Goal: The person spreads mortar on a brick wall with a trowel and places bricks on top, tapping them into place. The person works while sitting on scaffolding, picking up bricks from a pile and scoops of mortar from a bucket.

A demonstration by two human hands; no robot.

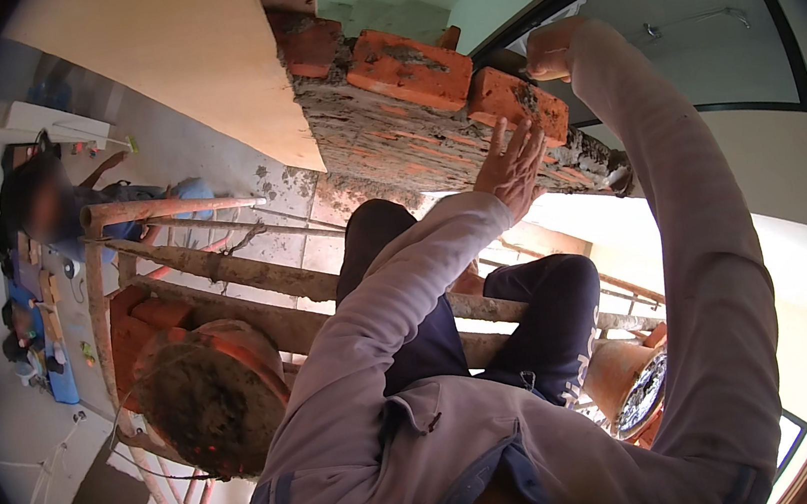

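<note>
My left hand [512, 166] lies open, with its fingers spread against the side of an orange brick [548, 115] at the end of the top course. Beyond that brick, my right hand [555, 49] is closed in a fist. It appears to grip a trowel [505, 60], of which only a dark blade-like part shows; the handle is hidden by the fist. A second brick [409, 68], smeared with mortar, sits to the left in the same row. Rough mortar covers the brick wall [389, 133] below.
I am perched on a rusty scaffold [235, 273]. At its left stands a mortar-caked bucket [209, 392] beside stacked bricks [137, 335]; another bucket [626, 381] is at the right. A black-framed window [792, 53] rises behind the wall. A person [45, 200] is below left.
</note>
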